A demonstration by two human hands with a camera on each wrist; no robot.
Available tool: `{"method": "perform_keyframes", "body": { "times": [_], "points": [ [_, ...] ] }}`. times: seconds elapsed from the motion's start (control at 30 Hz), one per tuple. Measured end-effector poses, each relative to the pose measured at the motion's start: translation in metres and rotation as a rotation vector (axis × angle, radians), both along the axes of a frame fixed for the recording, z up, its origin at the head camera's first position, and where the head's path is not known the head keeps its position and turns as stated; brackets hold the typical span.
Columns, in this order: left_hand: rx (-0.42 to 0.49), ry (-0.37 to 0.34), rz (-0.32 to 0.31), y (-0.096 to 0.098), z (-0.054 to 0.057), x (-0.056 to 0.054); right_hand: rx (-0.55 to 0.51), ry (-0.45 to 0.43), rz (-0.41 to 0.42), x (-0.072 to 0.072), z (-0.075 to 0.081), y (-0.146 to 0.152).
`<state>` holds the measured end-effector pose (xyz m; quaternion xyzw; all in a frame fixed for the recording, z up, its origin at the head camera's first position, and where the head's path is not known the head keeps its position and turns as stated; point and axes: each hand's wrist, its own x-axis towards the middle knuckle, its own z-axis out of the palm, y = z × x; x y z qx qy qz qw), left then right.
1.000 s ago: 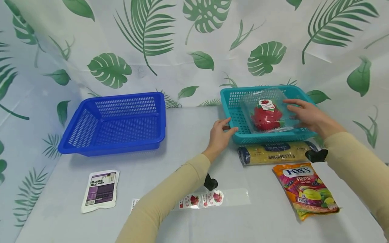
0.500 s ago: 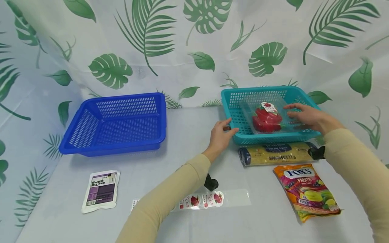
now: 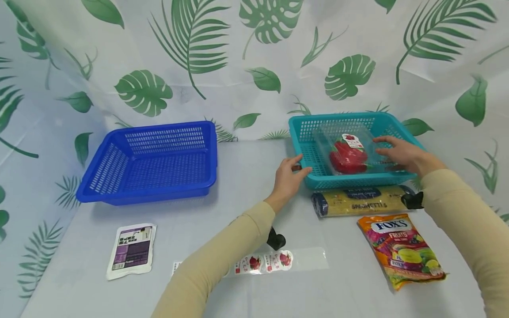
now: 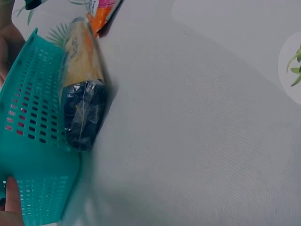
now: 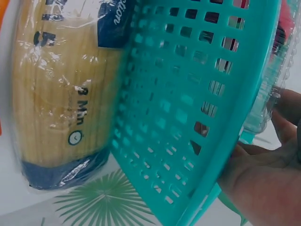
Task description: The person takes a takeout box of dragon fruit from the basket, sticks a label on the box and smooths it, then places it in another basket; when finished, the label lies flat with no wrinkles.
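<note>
A clear plastic fruit box (image 3: 322, 132) with a red, green-tipped fruit (image 3: 347, 160) inside lies in the teal basket (image 3: 338, 181). A white label (image 3: 352, 141) is stuck on its lid. My right hand (image 3: 405, 154) reaches over the basket's right end and holds the box by its right edge; in the right wrist view, the fingers (image 5: 284, 110) bend at that edge. My left hand (image 3: 287, 176) grips the basket's left end near the front corner. In the left wrist view, only one digit shows against the basket wall (image 4: 37, 162).
A spaghetti pack (image 3: 358, 203) lies along the basket's front, with an orange candy bag (image 3: 401, 251) nearer. At left stand a blue basket (image 3: 147, 194) and a white-purple packet (image 3: 133, 249). A strip of fruit stickers (image 3: 306, 260) lies partly under the left sleeve (image 3: 214, 251).
The fruit box has come down from a tilt and now lies flatter in the teal basket. My right hand has lowered with it. My left hand has stayed in place.
</note>
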<state>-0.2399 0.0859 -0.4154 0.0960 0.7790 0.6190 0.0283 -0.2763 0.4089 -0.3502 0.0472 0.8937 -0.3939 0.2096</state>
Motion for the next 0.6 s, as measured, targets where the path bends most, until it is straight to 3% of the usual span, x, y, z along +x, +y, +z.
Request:
{"method": "perform_keyframes", "body": {
  "times": [0.23, 0.5, 0.6],
  "points": [
    [0.009, -0.011, 0.005, 0.0017, -0.0007, 0.0013, 0.009, 0.021, -0.006, 0.0023, -0.0028, 0.0005],
    [-0.003, -0.002, 0.013, 0.0033, 0.0000, 0.0002, 0.105, 0.184, -0.041, 0.0044, -0.0023, -0.0046],
    [-0.006, -0.002, 0.016, 0.0035, 0.0003, -0.0006, 0.116, 0.189, -0.037, 0.0050, -0.0012, -0.0053]
  ]
}}
